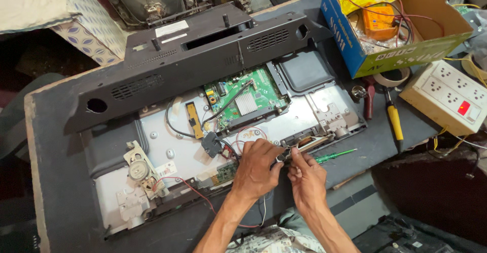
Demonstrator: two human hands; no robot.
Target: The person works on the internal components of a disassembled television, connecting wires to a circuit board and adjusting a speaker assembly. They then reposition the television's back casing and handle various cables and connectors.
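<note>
On the dark workbench (61,182), an opened flat television chassis (167,146) is lying with its round speaker (138,170) at the left and green circuit board (247,98) mid-panel. Along the near edge, the left hand (257,169) and right hand (306,179) are both pinching a small dark connector (284,154). Just right, a green screwdriver (335,155) is lying.

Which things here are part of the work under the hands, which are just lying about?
In use:
left hand
right hand
small part pinched between both
opened flat-screen chassis
green circuit board

Lying about:
green screwdriver
yellow-handled screwdriver
tape roll
power strip
cardboard box
</note>
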